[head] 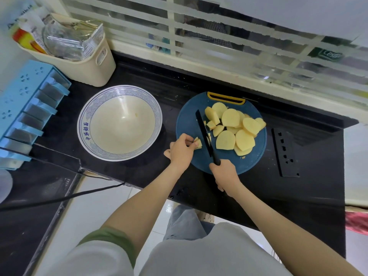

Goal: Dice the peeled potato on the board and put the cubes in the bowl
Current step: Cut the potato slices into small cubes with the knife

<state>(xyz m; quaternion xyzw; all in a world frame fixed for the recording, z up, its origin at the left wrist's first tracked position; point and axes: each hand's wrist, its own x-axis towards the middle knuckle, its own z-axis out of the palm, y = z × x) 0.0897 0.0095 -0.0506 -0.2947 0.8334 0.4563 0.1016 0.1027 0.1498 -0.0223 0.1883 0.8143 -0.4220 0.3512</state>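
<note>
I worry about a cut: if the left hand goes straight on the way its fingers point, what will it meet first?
Probably the knife, whose blade lies just beyond the potato pieces that the left hand pinches on the board. How high the blade sits is unclear.

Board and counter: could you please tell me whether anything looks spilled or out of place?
Nothing much stands out. One small potato scrap lies on the board, apart from the slices, and a lone bit sits in the bowl.
</note>
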